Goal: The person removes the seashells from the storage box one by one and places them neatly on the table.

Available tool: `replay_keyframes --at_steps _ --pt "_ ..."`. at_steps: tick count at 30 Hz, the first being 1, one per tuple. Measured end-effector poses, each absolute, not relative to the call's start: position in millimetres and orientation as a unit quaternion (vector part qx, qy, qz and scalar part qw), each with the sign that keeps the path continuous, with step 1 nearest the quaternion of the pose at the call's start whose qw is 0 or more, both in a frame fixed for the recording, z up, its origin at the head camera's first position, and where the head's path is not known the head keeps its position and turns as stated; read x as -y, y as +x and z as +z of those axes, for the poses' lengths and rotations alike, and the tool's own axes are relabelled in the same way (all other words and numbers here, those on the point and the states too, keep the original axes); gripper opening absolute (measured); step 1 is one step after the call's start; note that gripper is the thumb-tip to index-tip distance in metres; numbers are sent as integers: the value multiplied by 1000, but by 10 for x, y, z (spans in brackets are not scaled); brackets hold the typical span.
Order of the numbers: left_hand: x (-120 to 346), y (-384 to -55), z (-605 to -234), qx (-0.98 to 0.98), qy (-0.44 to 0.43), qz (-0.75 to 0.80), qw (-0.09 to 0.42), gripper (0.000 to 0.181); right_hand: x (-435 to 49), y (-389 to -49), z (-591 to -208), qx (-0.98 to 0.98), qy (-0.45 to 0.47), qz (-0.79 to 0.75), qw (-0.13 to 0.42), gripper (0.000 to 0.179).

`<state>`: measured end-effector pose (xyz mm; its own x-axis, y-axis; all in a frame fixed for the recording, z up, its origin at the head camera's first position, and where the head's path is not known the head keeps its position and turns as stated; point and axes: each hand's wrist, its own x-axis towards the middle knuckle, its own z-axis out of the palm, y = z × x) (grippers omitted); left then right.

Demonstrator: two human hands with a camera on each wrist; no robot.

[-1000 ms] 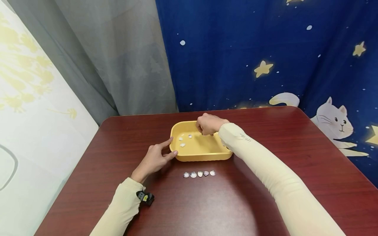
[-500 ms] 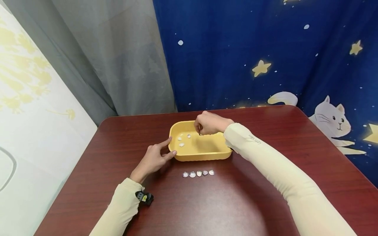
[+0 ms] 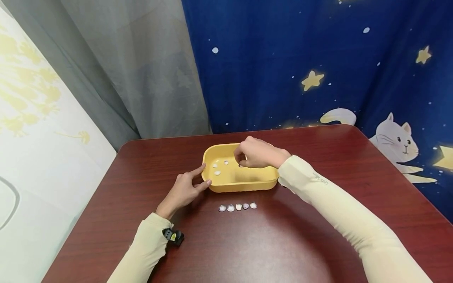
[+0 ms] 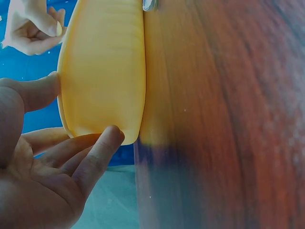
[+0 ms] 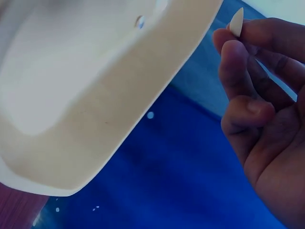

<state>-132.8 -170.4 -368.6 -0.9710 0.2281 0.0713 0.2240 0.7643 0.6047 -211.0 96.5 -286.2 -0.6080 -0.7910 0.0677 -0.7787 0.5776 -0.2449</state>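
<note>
A yellow plastic basin [image 3: 244, 187] stands on the table, its rounded end gripped by my left hand [image 3: 184, 190] with thumb and fingers spread around the rim. Over the basin's middle, my right hand [image 3: 261, 153] pinches a small pale shell [image 5: 237, 22] between thumb and fingertip, seen most plainly in the right wrist view. Inside the basin, toward its left end, lie a few small shells [image 3: 217, 173]. In front of the basin several shells [image 3: 231, 208] form a straight row. The basin's right part is partly hidden by my right hand.
The dark red wooden table [image 3: 159, 157] has its far edge just behind the basin. Beyond it hang a grey curtain [image 3: 155, 78] and a blue curtain [image 3: 255, 70] with stars and a cat. A white panel [image 3: 42, 118] with a yellow print is on the left.
My right hand has lifted from low in the basin with the shell and now shifts slightly toward me. The left hand and the row of shells stay put.
</note>
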Motion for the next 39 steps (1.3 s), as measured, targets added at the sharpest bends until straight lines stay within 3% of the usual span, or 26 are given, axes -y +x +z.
replay_keyframes --at_steps 14,39 --pt "1688 -1382 -3698 -937 121 327 4 69 -934 -1783 -2975 -871 -472 -130 -31 15" --pt "1689 -1415 -3710 -937 124 327 -9 67 -475 -1372 -3412 -848 -522 -93 13 11"
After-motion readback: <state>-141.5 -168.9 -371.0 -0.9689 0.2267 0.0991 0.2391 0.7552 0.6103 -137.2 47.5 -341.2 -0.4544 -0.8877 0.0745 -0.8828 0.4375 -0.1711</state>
